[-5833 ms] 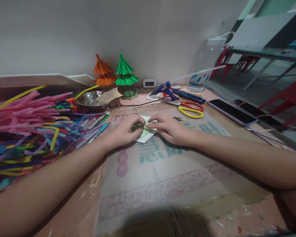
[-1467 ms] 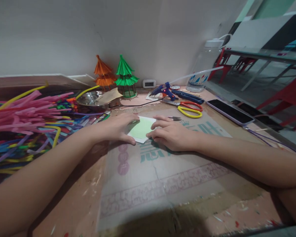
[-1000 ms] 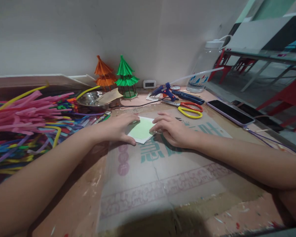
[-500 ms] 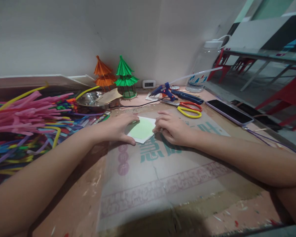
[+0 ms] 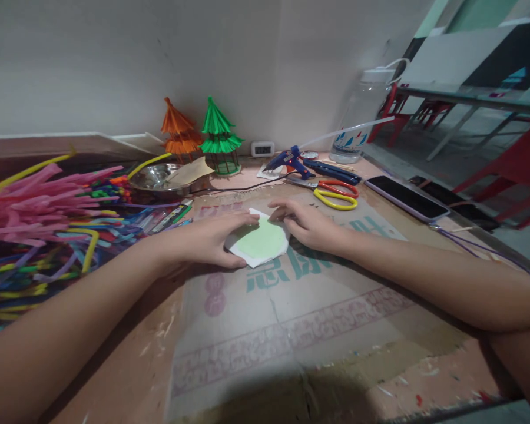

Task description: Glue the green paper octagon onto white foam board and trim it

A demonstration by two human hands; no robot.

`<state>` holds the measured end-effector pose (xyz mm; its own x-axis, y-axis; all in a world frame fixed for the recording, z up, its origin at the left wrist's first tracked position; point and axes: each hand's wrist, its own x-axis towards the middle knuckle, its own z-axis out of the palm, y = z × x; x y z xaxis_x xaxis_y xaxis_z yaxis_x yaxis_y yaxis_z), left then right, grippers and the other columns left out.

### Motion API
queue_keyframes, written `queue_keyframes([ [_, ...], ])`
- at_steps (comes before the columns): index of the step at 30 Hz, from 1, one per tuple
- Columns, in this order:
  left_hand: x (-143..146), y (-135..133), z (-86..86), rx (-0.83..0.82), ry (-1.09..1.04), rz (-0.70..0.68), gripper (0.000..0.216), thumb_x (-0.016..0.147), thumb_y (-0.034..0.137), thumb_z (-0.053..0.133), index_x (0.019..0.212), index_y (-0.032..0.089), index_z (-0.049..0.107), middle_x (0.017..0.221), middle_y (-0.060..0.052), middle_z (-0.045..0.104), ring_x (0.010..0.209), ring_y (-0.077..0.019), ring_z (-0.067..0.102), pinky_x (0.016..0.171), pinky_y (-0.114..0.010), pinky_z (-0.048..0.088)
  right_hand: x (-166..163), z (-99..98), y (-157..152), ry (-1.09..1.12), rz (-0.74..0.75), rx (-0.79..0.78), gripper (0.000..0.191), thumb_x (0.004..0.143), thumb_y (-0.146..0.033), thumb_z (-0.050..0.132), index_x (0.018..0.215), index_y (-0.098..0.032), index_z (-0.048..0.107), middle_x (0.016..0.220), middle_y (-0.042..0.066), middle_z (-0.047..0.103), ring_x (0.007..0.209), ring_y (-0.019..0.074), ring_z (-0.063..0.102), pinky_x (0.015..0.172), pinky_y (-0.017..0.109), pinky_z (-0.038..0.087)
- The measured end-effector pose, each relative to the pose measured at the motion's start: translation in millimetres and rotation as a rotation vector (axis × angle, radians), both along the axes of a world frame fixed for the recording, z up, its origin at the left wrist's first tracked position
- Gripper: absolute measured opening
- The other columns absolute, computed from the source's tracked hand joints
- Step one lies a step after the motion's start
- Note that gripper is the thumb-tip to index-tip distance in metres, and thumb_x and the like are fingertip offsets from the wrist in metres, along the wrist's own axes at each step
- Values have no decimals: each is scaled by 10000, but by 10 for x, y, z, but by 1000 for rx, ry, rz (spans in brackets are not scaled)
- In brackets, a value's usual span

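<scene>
A small white card [image 5: 251, 261] with a light green face [image 5: 261, 238] lies on the printed cardboard sheet. My left hand [image 5: 214, 238] holds it by the left side, fingers on the far edge and thumb on the near edge. At the card's upper right edge, my right hand [image 5: 307, 225] grips with bent fingers; the fingertips' exact contact is partly hidden.
Bundles of coloured pipe cleaners [image 5: 35, 218] fill the left side. Behind stand a metal bowl [image 5: 150, 179], orange [image 5: 179, 129] and green [image 5: 221, 138] pagoda models, and a small clock [image 5: 262, 149]. Rightward are a glue gun [image 5: 289, 160], scissors [image 5: 335, 194], a phone [image 5: 406, 197] and a bottle [image 5: 357, 118].
The card has turned and shows more of its green face, its near corner now pointing toward me. My right hand has shifted to its upper right edge. The view has shifted slightly.
</scene>
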<state>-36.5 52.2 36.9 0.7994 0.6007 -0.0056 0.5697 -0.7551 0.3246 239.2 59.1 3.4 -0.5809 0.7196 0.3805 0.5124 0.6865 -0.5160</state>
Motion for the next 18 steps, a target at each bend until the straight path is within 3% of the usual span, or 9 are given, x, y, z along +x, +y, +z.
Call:
queue_keyframes([
  [4, -141, 139, 61, 87, 7, 4, 777, 850, 449, 674, 1553, 249, 408, 1629, -103, 416, 1481, -325, 413, 1217, -478, 337, 7, 31, -34, -1, -35, 41, 452, 863, -57, 435, 1288, -158, 552, 978, 64, 740, 912, 199, 688, 850, 363, 531],
  [9, -169, 220, 109, 176, 74, 156, 485, 977, 365, 436, 1433, 276, 578, 1478, -54, 609, 1325, -273, 586, 1111, -435, 457, -5, 38, -89, 188, 13, -147, 336, 910, -104, 426, 1215, -180, 544, 1048, 58, 684, 692, 125, 674, 683, 297, 547],
  [13, -69, 135, 64, 215, 95, 241, 485, 1005, 426, 394, 1396, 248, 618, 1438, -74, 642, 1297, -295, 608, 1080, -456, 477, -15, 71, -154, 212, 53, -137, 297, 910, -116, 449, 1170, -194, 569, 1056, 57, 688, 779, 137, 682, 735, 299, 559],
  [16, 63, 17, 20, 287, -2, 194, 494, 993, 479, 450, 1343, 193, 651, 1448, -124, 613, 1346, -312, 549, 1147, -478, 408, -2, 80, -138, 149, 19, -11, 247, 898, -125, 474, 1085, -190, 622, 1016, 62, 715, 909, 181, 673, 795, 319, 543],
  [18, 156, -63, -20, 251, -49, 139, 459, 977, 500, 502, 1274, 199, 681, 1421, -128, 609, 1314, -313, 557, 1128, -472, 422, 8, 72, -101, 122, -19, 44, 213, 897, -129, 474, 1011, -191, 643, 993, 58, 722, 942, 195, 663, 837, 333, 528],
])
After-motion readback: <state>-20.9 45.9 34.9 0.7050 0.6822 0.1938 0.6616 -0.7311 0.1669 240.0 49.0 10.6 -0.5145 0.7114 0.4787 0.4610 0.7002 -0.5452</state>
